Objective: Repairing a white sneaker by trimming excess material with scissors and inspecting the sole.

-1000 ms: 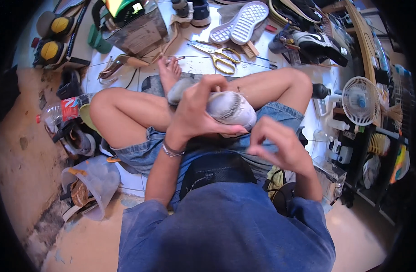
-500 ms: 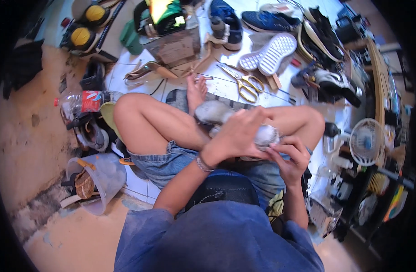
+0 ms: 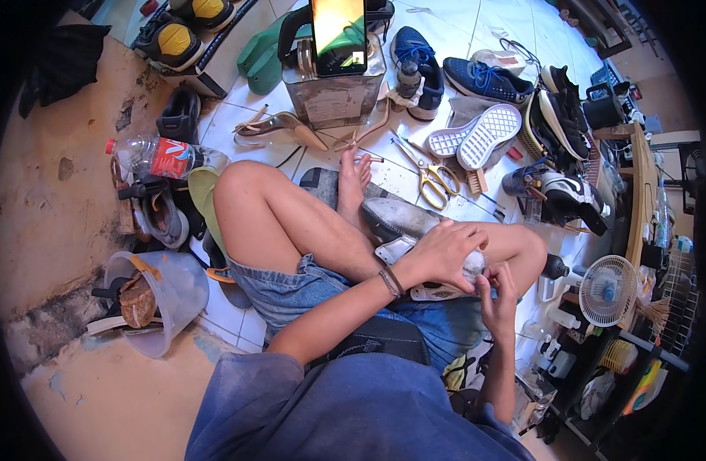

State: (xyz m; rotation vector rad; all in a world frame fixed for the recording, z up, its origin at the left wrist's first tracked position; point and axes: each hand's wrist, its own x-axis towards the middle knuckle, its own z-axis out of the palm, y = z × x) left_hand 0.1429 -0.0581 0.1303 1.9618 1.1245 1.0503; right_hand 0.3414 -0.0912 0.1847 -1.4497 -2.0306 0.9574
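Observation:
A white shoe [image 3: 397,250] lies across my lap, mostly covered by my hands. My left hand [image 3: 445,255] is wrapped over it from above, fingers curled round its pale rounded end [image 3: 473,266]. At that same end, my right hand [image 3: 499,298] has its thumb and fingers pinched against the edge. Whether a needle or thread is between those fingertips is too small to make out. Just beyond the shoe is a grey, worn, shoe-shaped piece [image 3: 403,217] with a dark underside, beside my right knee.
Gold-handled scissors [image 3: 437,184], a brush [image 3: 476,181] and upturned white soles [image 3: 487,138] lie ahead. A phone [image 3: 339,38] leans on a metal tin [image 3: 333,96]. Blue shoes [image 3: 487,79] stand beyond. At left are a bottle [image 3: 164,157] and tipped bucket [image 3: 180,296]; at right, a fan [image 3: 608,290].
The view has tilted, so the surroundings sit lower and farther right. My left hand's fingers, straighter before, now curl round the shoe's end; my right hand stays pinched there.

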